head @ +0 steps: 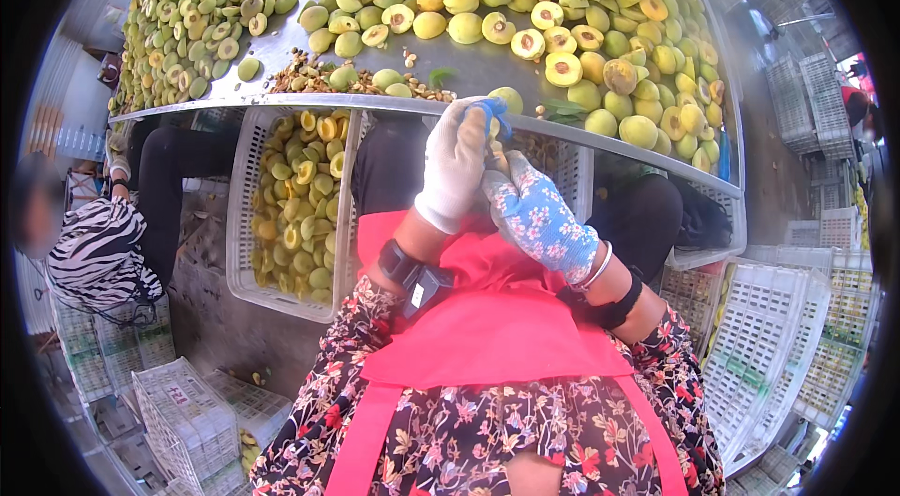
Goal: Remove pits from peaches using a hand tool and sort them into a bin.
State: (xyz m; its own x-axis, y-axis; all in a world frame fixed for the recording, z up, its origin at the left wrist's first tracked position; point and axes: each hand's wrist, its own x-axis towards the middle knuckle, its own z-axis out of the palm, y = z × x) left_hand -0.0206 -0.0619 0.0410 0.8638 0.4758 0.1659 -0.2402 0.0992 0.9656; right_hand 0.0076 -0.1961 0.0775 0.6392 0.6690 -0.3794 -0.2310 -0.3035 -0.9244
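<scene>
My left hand (pixel 453 158), in a white knit glove, is raised at the near edge of a metal table (pixel 450 63). Blue material (pixel 496 110) shows at its fingertips; whether it is a finger cover or something held is unclear. Against it sits my right hand (pixel 541 218), in a blue flowered glove with grey fingertips. Between the hands is a small tan piece (pixel 496 148), partly hidden by fingers, so I cannot tell which hand grips it. Just beyond my fingers a yellow-green fruit (pixel 508 100) rests at the table's edge.
Halved stone fruits (pixel 562 67) heap across the table, with loose pits (pixel 309 77) near its raised metal rim (pixel 281 100). A white crate (pixel 239 243) of fruit halves stands left of my legs. Crates (pixel 759 348) stack at right. A person (pixel 98 243) sits at left.
</scene>
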